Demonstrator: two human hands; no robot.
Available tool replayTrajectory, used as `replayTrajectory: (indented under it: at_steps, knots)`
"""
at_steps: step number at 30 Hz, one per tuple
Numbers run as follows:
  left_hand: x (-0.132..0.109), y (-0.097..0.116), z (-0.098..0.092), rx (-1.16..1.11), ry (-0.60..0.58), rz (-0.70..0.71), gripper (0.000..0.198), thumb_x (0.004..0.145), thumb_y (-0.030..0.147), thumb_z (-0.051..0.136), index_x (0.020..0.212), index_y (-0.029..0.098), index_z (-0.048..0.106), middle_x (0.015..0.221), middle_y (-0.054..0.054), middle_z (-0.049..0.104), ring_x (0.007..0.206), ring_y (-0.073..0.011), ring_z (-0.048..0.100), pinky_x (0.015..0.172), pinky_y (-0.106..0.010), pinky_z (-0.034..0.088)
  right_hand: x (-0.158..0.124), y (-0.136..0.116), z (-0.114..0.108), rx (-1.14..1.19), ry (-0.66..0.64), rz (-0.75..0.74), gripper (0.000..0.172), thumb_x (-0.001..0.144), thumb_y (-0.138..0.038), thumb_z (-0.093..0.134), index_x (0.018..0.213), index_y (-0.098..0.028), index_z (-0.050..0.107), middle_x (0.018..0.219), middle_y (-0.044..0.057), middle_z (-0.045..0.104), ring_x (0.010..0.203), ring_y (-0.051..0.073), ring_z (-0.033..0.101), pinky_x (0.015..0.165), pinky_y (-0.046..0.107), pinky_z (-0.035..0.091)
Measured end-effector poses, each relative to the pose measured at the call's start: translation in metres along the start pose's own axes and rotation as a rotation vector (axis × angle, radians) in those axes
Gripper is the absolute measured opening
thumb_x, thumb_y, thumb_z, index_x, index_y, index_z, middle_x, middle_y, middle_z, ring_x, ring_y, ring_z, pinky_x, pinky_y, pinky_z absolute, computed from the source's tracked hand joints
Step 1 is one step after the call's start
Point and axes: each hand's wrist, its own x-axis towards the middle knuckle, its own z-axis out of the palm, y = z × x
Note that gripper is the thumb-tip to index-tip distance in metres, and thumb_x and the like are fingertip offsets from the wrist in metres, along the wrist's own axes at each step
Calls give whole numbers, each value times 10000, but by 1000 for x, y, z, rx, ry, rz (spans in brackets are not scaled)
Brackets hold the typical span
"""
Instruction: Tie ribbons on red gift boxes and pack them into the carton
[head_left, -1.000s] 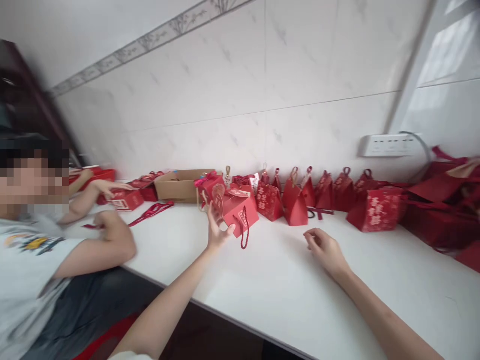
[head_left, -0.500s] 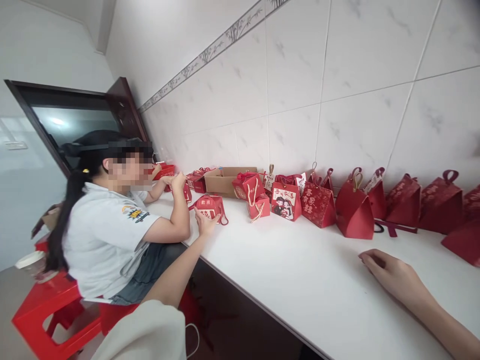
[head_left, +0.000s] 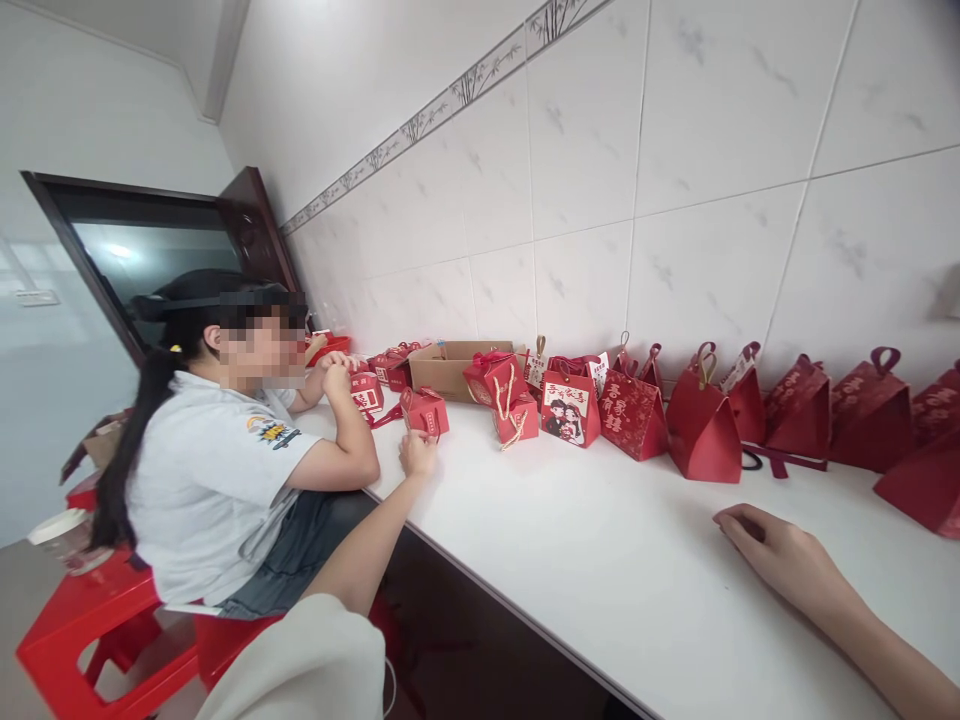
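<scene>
My left hand (head_left: 417, 454) is stretched far out to the left, fingers curled, resting on the white counter (head_left: 600, 560) just in front of a small red gift box (head_left: 424, 411); the hand looks apart from the box. My right hand (head_left: 776, 553) lies on the counter at the right with its fingers loosely curled under and nothing in them. Along the tiled wall stands a row of red gift boxes and pouches, among them one with a cartoon couple (head_left: 570, 407) and a pyramid-shaped one (head_left: 702, 428).
Another person in a white shirt (head_left: 210, 480) sits on a red stool (head_left: 82, 630) at the counter's left end, handling a red box (head_left: 366, 393). An open cardboard carton (head_left: 450, 366) stands by the wall. A dark door frame (head_left: 150, 230) is behind.
My left hand carried a red box to the left, set it on the counter near the other person and drew back from it. The view swung left. My right hand stayed put.
</scene>
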Motion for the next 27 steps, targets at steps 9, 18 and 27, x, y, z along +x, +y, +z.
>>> replayTrajectory:
  at_steps: [9,18,27]
  knots:
    - [2,11,7,192,-230,82,523,803,286,609,1269,112,447,1420,-176,355,1333,-310,300,1084,-496,261,4,4,3,-18,-7,54,357,588,-556,381,671,-278,590,833,43,694,811,287,631,703,365,475]
    - [-1,15,6,237,-247,64,663,775,198,534,1361,6,291,1486,-219,201,1398,-293,126,1145,-373,148,5,4,3,-41,-20,41,397,591,-575,367,711,-269,591,863,47,697,834,289,629,744,365,469]
    - [-3,17,4,97,-178,118,647,668,127,583,1283,58,392,1441,-241,299,1373,-344,205,1130,-453,172,5,8,5,-16,12,-13,246,677,-468,425,674,-286,591,836,75,697,765,280,638,693,376,471]
